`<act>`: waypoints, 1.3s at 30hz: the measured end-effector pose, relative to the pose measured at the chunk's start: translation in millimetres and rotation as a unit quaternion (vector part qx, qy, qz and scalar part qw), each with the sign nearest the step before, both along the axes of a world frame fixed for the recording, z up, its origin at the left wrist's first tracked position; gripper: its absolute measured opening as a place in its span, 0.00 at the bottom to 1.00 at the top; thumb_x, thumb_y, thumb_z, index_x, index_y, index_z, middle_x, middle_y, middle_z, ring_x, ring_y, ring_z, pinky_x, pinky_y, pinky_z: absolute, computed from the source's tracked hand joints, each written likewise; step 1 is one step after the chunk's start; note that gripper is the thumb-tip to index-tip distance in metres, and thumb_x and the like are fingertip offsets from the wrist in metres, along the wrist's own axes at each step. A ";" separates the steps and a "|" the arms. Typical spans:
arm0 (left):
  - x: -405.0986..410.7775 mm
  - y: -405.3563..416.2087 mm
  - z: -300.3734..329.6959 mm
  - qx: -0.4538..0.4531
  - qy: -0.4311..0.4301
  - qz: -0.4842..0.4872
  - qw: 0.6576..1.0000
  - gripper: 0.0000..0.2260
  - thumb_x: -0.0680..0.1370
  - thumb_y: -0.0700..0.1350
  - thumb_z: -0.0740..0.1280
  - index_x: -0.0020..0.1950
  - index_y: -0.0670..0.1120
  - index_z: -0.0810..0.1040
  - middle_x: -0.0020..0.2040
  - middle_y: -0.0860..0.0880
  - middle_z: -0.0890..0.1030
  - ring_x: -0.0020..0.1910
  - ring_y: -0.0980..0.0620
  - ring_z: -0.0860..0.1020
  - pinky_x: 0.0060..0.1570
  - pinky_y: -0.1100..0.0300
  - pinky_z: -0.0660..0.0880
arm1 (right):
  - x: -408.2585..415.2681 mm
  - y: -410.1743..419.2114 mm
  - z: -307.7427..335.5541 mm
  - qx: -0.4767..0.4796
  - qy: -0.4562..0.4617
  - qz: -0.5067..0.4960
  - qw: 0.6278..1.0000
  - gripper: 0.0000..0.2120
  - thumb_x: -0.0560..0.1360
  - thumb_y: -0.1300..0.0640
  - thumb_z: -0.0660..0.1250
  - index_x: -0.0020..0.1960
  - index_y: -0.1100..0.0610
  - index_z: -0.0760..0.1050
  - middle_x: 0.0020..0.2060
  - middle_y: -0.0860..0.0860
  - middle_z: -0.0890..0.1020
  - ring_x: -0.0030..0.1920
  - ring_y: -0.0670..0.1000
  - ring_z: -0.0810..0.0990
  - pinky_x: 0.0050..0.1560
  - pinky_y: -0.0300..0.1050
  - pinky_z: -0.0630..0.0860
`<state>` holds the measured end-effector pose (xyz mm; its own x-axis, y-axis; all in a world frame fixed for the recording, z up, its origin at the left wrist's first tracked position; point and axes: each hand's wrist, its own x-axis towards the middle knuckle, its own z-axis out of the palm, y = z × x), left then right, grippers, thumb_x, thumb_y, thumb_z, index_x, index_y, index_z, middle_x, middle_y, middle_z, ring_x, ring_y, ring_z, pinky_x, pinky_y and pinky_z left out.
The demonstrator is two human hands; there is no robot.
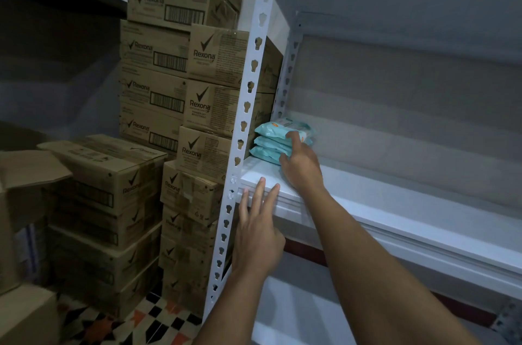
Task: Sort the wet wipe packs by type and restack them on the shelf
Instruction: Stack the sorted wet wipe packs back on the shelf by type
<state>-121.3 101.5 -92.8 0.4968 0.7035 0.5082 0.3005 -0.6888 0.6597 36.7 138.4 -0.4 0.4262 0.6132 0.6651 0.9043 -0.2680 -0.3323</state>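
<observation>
A small stack of three light blue wet wipe packs point(272, 141) lies at the left end of the white shelf board point(367, 198), close to the perforated upright. My right hand point(300, 164) reaches over the board and grips the right side of the stack, thumb on the top pack and fingers against the lower ones. My left hand point(258, 229) is flat with straight fingers, its fingertips touching the front lip of the same board just left of my right wrist. It holds nothing.
The white perforated upright point(243, 133) of the rack stands left of the stack. Beyond it, brown Rexona cartons point(175, 107) are piled high, with more cartons point(104, 189) lower left on a patterned tile floor. A lower shelf point(296, 310) lies beneath.
</observation>
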 end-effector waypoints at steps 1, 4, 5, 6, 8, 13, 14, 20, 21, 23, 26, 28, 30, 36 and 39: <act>0.2 -0.1 0.0 0.001 0.003 0.001 1.000 0.43 0.75 0.29 0.59 0.80 0.64 0.49 0.80 0.65 0.38 0.80 0.55 0.37 0.58 0.65 0.60 | 2.8 1.9 -0.3 -0.017 0.016 0.008 1.000 0.22 0.80 0.59 0.63 0.72 0.53 0.64 0.51 0.61 0.78 0.49 0.61 0.78 0.44 0.48 0.70; 0.3 -0.3 0.1 0.001 0.009 0.003 1.000 0.44 0.75 0.29 0.59 0.80 0.65 0.48 0.80 0.65 0.37 0.80 0.55 0.36 0.57 0.66 0.61 | 6.5 5.3 -0.1 -0.041 0.061 0.015 0.997 0.23 0.80 0.62 0.60 0.73 0.52 0.62 0.54 0.61 0.77 0.47 0.57 0.73 0.46 0.45 0.68; 0.5 -0.3 -0.3 0.001 0.012 0.004 1.000 0.44 0.75 0.29 0.59 0.80 0.65 0.48 0.80 0.65 0.36 0.80 0.55 0.36 0.57 0.66 0.61 | 7.5 6.2 -0.2 -0.044 0.069 0.016 0.997 0.24 0.79 0.63 0.59 0.74 0.51 0.62 0.56 0.61 0.77 0.48 0.56 0.73 0.46 0.45 0.68; 0.2 -0.4 -0.1 0.002 0.016 0.006 1.000 0.45 0.75 0.29 0.59 0.80 0.65 0.47 0.80 0.65 0.36 0.80 0.55 0.36 0.57 0.66 0.61 | 8.3 7.1 0.4 -0.047 0.078 0.014 0.996 0.25 0.79 0.63 0.59 0.74 0.50 0.62 0.58 0.61 0.76 0.50 0.56 0.73 0.48 0.46 0.69; -0.7 0.0 -0.1 0.004 0.025 0.005 1.000 0.45 0.75 0.29 0.60 0.81 0.65 0.46 0.80 0.64 0.35 0.80 0.54 0.36 0.57 0.66 0.61 | 11.2 8.5 1.3 -0.062 0.096 0.003 0.993 0.28 0.79 0.63 0.59 0.78 0.50 0.60 0.67 0.59 0.74 0.60 0.58 0.74 0.56 0.47 0.71; -7.2 3.1 2.2 0.005 0.051 -0.007 0.999 0.45 0.75 0.30 0.61 0.81 0.64 0.46 0.80 0.64 0.36 0.80 0.53 0.37 0.61 0.61 0.65 | 10.3 -5.6 0.9 -0.093 0.118 0.017 0.989 0.32 0.80 0.59 0.64 0.80 0.50 0.57 0.69 0.60 0.73 0.66 0.60 0.73 0.66 0.49 0.71; -9.0 4.1 3.8 0.000 0.055 -0.010 0.998 0.45 0.74 0.30 0.61 0.81 0.64 0.47 0.80 0.64 0.37 0.81 0.52 0.37 0.66 0.57 0.67 | 6.5 -11.6 0.6 -0.102 0.120 0.022 0.987 0.32 0.79 0.59 0.64 0.80 0.51 0.57 0.69 0.60 0.73 0.66 0.60 0.73 0.66 0.49 0.71; -21.4 -8.0 29.4 -0.039 0.142 -0.023 0.989 0.40 0.77 0.34 0.61 0.82 0.60 0.48 0.82 0.59 0.39 0.82 0.48 0.42 0.76 0.41 0.56 | -23.7 -72.4 -14.6 -0.121 0.117 -0.016 0.986 0.18 0.81 0.56 0.59 0.71 0.54 0.72 0.67 0.56 0.77 0.65 0.58 0.75 0.65 0.52 0.72; -24.3 -7.9 35.4 -0.051 0.156 -0.024 0.986 0.38 0.78 0.35 0.60 0.82 0.59 0.50 0.83 0.57 0.42 0.82 0.47 0.44 0.76 0.41 0.55 | -31.9 -85.1 -20.8 -0.118 0.086 -0.032 0.989 0.16 0.82 0.55 0.58 0.66 0.55 0.76 0.64 0.55 0.79 0.64 0.58 0.77 0.64 0.52 0.73; -30.3 -6.9 40.3 -0.128 0.155 -0.036 0.979 0.33 0.79 0.39 0.60 0.82 0.58 0.55 0.83 0.51 0.52 0.80 0.44 0.54 0.74 0.45 0.60 | -50.2 -121.3 -38.3 -0.097 0.045 -0.015 0.994 0.16 0.80 0.59 0.60 0.66 0.57 0.78 0.65 0.55 0.80 0.67 0.58 0.75 0.69 0.52 0.68; -47.3 -26.5 33.5 -0.243 0.133 -0.072 0.958 0.27 0.80 0.40 0.61 0.79 0.52 0.64 0.76 0.43 0.68 0.71 0.42 0.70 0.65 0.54 0.70 | -81.9 -195.0 -63.8 -0.093 0.128 0.033 0.987 0.19 0.78 0.65 0.62 0.68 0.57 0.76 0.66 0.55 0.79 0.67 0.57 0.76 0.69 0.51 0.70; -61.6 -51.8 28.6 -0.267 0.145 -0.094 0.948 0.17 0.82 0.39 0.59 0.70 0.47 0.74 0.70 0.44 0.72 0.67 0.43 0.72 0.60 0.57 0.68 | -103.5 -248.4 -83.2 -0.091 0.198 0.035 0.975 0.16 0.81 0.63 0.61 0.67 0.56 0.77 0.62 0.54 0.81 0.61 0.56 0.79 0.62 0.51 0.76; -71.0 -78.3 26.4 -0.274 0.189 -0.107 0.937 0.14 0.84 0.40 0.57 0.68 0.45 0.75 0.69 0.44 0.71 0.67 0.43 0.71 0.62 0.54 0.69 | -124.4 -298.9 -108.0 -0.086 0.222 0.014 0.971 0.14 0.82 0.61 0.60 0.65 0.56 0.78 0.61 0.52 0.82 0.62 0.52 0.78 0.60 0.43 0.74; -101.2 -159.9 -42.4 -0.405 0.222 -0.139 0.876 0.16 0.84 0.45 0.60 0.71 0.46 0.73 0.66 0.49 0.76 0.59 0.49 0.76 0.57 0.50 0.75 | -156.4 -414.5 -175.8 -0.116 0.334 -0.025 0.935 0.11 0.83 0.59 0.61 0.58 0.51 0.80 0.46 0.49 0.85 0.35 0.49 0.82 0.33 0.46 0.80; -110.6 -205.0 -88.6 -0.430 0.251 -0.149 0.854 0.12 0.83 0.44 0.61 0.65 0.47 0.77 0.61 0.50 0.79 0.58 0.50 0.77 0.56 0.50 0.77 | -161.1 -451.9 -200.3 -0.158 0.343 -0.043 0.925 0.11 0.83 0.59 0.60 0.58 0.49 0.80 0.43 0.47 0.85 0.28 0.45 0.77 0.28 0.40 0.76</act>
